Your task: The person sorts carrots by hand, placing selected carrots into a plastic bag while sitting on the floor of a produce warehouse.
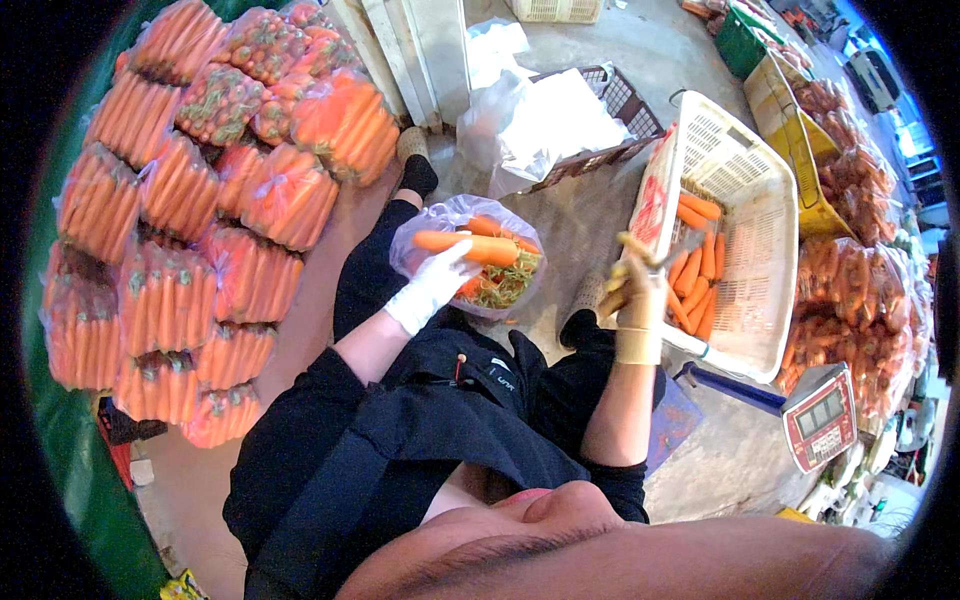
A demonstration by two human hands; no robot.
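My left hand (439,281), in a white glove, holds a carrot (469,246) over a clear plastic bag (409,262) between my legs. More carrots and green-yellow carrot tops (502,289) lie in the bag. My right hand (634,289), in a soiled yellowish glove, is raised at the near left side of a white plastic crate (757,247). Its fingers are blurred, and something dark and thin shows beside them; whether it holds this cannot be told. Loose carrots (694,281) lie at the bottom of the crate.
Bagged carrots (169,202) are piled at the left. A brown crate (645,112) with clear plastic bags (555,120) stands ahead. A scale display (819,420) is at the lower right, near more bagged produce (862,315). A yellow crate (814,172) stands beyond the white one.
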